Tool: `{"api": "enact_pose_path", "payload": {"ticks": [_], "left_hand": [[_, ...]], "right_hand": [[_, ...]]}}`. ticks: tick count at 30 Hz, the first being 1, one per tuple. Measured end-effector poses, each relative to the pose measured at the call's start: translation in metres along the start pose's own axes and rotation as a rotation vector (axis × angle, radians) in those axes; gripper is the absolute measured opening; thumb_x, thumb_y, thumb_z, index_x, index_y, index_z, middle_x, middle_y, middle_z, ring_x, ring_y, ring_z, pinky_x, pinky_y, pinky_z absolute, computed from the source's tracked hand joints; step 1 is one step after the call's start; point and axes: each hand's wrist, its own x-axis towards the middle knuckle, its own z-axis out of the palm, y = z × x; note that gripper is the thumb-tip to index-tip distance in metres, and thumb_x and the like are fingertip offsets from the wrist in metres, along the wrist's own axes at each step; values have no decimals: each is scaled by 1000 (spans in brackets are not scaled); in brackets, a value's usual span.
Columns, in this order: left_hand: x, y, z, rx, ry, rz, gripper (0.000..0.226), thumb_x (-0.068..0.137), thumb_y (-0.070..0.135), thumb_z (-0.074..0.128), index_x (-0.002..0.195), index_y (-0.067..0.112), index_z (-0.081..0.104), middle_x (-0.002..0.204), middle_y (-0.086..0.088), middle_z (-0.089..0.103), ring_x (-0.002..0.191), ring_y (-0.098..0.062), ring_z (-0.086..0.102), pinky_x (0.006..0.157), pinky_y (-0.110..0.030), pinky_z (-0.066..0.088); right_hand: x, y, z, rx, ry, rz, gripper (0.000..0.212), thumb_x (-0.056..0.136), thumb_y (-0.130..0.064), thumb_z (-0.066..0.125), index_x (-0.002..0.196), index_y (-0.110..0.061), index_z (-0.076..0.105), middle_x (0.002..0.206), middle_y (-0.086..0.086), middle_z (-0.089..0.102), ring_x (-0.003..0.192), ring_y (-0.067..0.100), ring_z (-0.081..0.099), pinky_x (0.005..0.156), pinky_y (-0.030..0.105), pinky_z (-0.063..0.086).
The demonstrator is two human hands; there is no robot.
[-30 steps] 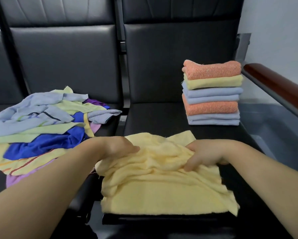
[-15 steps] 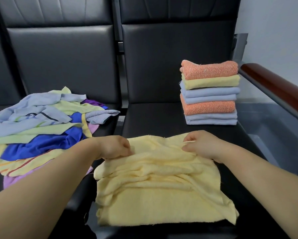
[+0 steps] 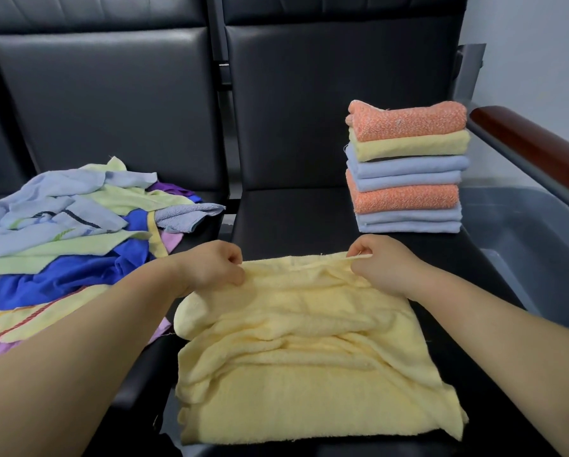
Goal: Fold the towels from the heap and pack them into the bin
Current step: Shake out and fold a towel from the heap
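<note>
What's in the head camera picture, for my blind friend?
Left hand and right hand pinch the far edge of a rumpled yellow towel on a black seat. Folded towels stand behind, a loose heap left, a grey bin right.

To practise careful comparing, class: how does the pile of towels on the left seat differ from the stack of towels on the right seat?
The pile lies loose and crumpled, spread low and wide; the stack is neatly folded and stands tall and narrow. The pile includes dark blue, purple and pale green cloth; the stack shows only orange, yellow and light blue. Both rest on black seats, and both contain light blue and yellow towels.
</note>
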Motion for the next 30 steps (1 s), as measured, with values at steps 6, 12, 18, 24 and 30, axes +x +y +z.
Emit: {"api": "enact_pose_path", "payload": {"ticks": [6, 12, 18, 24, 30], "left_hand": [[5, 1, -1, 108, -63, -1, 25, 77, 17, 77, 97, 21, 64, 96, 3, 64, 82, -16, 63, 68, -31, 53], [7, 3, -1, -298, -122, -46, 38, 68, 42, 76, 83, 8, 69, 80, -6, 68, 76, -22, 66, 74, -37, 52], [21, -3, 3, -5, 51, -35, 34, 88, 37, 71, 69, 15, 54, 68, -1, 52, 66, -18, 50, 63, -29, 41], [28, -4, 10, 284, 132, -17, 26, 94, 36, 63, 77, 17, 62, 76, 2, 61, 75, -17, 57, 65, -28, 44], [35, -8, 13, 295, 226, 41, 18, 91, 36, 67, 85, 21, 60, 84, 3, 64, 78, -14, 59, 71, -33, 47]], "right_hand": [[14, 10, 1, 29, 73, 79, 9, 95, -28, 65, 94, -25, 73, 97, -7, 69, 89, 10, 63, 68, 27, 47], [19, 14, 4, -111, 132, 57, 12, 98, -28, 60, 88, -24, 65, 90, -4, 67, 84, 13, 62, 67, 30, 48], [21, 13, 2, -160, 202, 38, 14, 91, -23, 62, 86, -11, 68, 84, 5, 68, 75, 18, 60, 63, 34, 47], [23, 14, 1, -177, 209, 40, 11, 89, -18, 62, 84, -10, 67, 83, 6, 69, 79, 22, 63, 63, 35, 48], [25, 14, 1, -185, 200, 52, 16, 89, -19, 64, 79, -7, 61, 76, 5, 64, 67, 18, 54, 60, 33, 42]]}}
